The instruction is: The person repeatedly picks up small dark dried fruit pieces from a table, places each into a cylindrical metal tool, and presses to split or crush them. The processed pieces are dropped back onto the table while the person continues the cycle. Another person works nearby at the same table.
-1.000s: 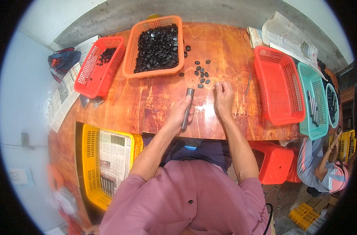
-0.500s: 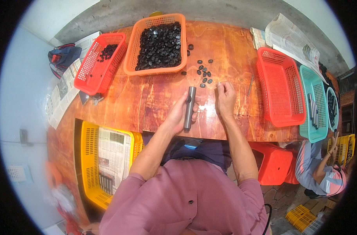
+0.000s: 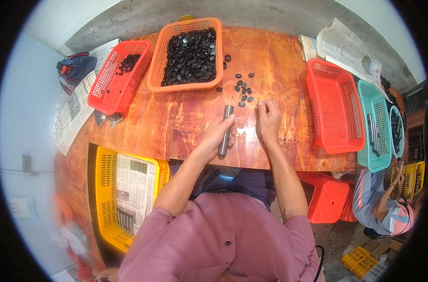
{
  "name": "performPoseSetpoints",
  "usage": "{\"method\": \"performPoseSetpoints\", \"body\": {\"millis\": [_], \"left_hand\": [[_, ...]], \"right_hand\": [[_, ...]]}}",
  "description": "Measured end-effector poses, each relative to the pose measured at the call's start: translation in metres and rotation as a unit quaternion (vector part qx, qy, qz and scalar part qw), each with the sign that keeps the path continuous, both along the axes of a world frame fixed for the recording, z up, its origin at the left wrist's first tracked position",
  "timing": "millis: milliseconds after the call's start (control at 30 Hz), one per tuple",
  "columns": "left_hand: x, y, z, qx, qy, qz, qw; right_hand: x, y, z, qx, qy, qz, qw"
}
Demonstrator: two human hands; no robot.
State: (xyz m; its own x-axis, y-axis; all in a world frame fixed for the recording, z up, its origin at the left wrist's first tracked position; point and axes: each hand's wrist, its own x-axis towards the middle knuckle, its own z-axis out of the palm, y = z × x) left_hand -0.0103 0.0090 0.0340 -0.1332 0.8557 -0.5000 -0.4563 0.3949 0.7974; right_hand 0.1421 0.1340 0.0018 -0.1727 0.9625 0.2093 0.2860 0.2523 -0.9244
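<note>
A dark grey metal tube (image 3: 228, 111) stands slightly tilted in my left hand (image 3: 217, 135), whose fingers wrap round it. My thumb lies over the tube's upper part, so whatever is under it is hidden. To the right, my right hand (image 3: 269, 120) rests by the tabletop with curled fingers pressed together; anything between them is too small to make out. Just beyond the hands lie several loose black oval pieces (image 3: 243, 91). An orange basket (image 3: 185, 88) farther back holds a heap of similar black pieces (image 3: 190, 56).
A thin rod (image 3: 299, 103) lies right of my right hand. Red baskets stand at left (image 3: 100, 104) and right (image 3: 339, 148); a teal basket (image 3: 379, 164) holds several tubes. Below the table edge are a yellow crate (image 3: 102, 188) and a red stool (image 3: 329, 199). Another person (image 3: 387, 207) sits at far right.
My left thumb has moved up the tube, over the place where a black oval piece showed before. My right hand has barely shifted.
</note>
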Motion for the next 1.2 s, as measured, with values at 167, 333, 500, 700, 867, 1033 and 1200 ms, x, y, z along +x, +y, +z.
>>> {"method": "performPoseSetpoints", "body": {"millis": [167, 333, 500, 700, 867, 1033, 1200], "left_hand": [[0.001, 0.026, 0.018, 0.113, 0.407, 0.001, 0.907], [-0.013, 0.043, 0.002, 0.062, 0.503, -0.004, 0.862], [-0.016, 0.037, -0.005, 0.092, 0.422, 0.073, 0.899], [-0.031, 0.009, -0.011, 0.052, -0.07, 0.084, 0.993], [-0.019, -0.006, -0.015, 0.092, -0.184, 0.102, 0.973], [-0.021, -0.011, -0.033, 0.18, -0.21, 0.068, 0.959], [-0.022, -0.011, -0.036, 0.199, -0.218, 0.05, 0.954]], "right_hand": [[0.0, 0.001, -0.004, 0.004, -0.004, -0.004, 1.0], [-0.001, 0.0, -0.001, 0.005, -0.003, 0.002, 1.0], [-0.002, -0.002, 0.001, 0.049, -0.033, 0.027, 0.998], [-0.007, -0.01, 0.006, 0.188, -0.137, 0.172, 0.957], [-0.012, -0.006, 0.007, 0.146, -0.094, 0.111, 0.979], [-0.033, 0.032, 0.026, 0.103, -0.179, 0.04, 0.978], [-0.058, 0.07, 0.022, 0.142, -0.304, 0.075, 0.939]]}}
